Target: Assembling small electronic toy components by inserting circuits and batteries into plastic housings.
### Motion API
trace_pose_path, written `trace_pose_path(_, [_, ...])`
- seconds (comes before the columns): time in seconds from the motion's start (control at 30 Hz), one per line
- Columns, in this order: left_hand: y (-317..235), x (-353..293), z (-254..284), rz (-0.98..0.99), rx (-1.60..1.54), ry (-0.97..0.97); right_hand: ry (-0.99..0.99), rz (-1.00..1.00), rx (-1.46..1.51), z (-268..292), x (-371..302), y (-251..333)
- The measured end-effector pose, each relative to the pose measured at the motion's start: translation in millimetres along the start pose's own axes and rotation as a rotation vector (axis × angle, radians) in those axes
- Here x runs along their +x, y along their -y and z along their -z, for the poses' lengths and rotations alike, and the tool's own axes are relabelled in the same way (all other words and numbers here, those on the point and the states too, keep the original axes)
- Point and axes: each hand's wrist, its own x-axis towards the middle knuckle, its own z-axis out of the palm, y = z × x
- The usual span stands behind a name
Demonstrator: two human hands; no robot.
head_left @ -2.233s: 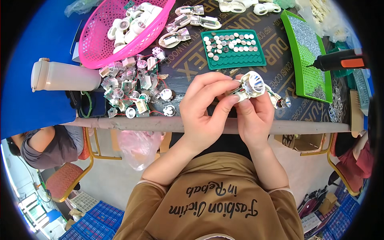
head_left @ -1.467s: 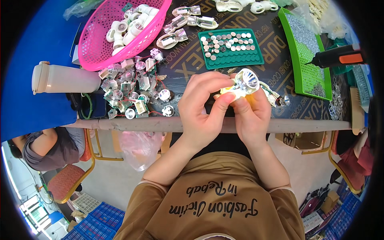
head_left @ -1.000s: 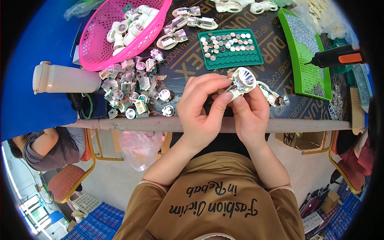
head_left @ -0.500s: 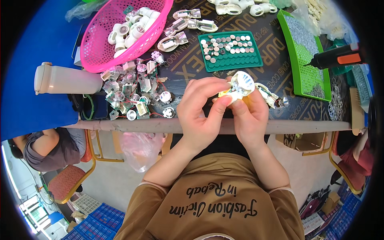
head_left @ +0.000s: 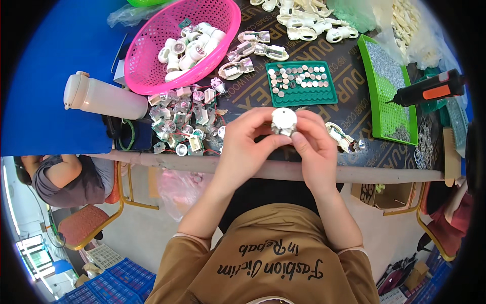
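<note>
Between my hands, just above the table's near edge, is a small lamp piece [head_left: 284, 119] with a round white face turned up and a silvery body below it. My left hand [head_left: 248, 147] pinches it from the left, thumb low and fingers behind. From the other side my right hand [head_left: 318, 147] grips it too, thumb tip against its lower part. Fingers hide most of its body. Right of my right hand lies an open white half-shell [head_left: 338, 136] with a silvery reflector. A dark green tray [head_left: 324, 97] of round silvery discs sits just beyond my hands.
Left of my hands are heaped reflectors with circuit boards and red wires [head_left: 182, 121]. Behind stand a pink basket [head_left: 135, 63] of white housings and several open shells [head_left: 238, 68]. A bottle [head_left: 109, 99] lies far left. A glue gun [head_left: 430, 90] overhangs a lime-green tray [head_left: 368, 81].
The lamp piece has been turned so its round face points more upward, and its yellowish part no longer shows. Both hands still hold it. My view has shifted, moving the table's things right and down.
</note>
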Motion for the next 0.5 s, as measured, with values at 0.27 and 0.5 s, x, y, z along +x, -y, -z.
trace_pose_path(0.27, [-28.8,52.5,52.7,0.028,0.979,0.163,0.009,0.211,-0.906,31.9,-3.1,61.0])
trace_pose_path(0.5, [-20.1,83.2,57.8,-0.064,1.358,0.216,0.002,0.126,-1.227,73.3,-10.6,66.2])
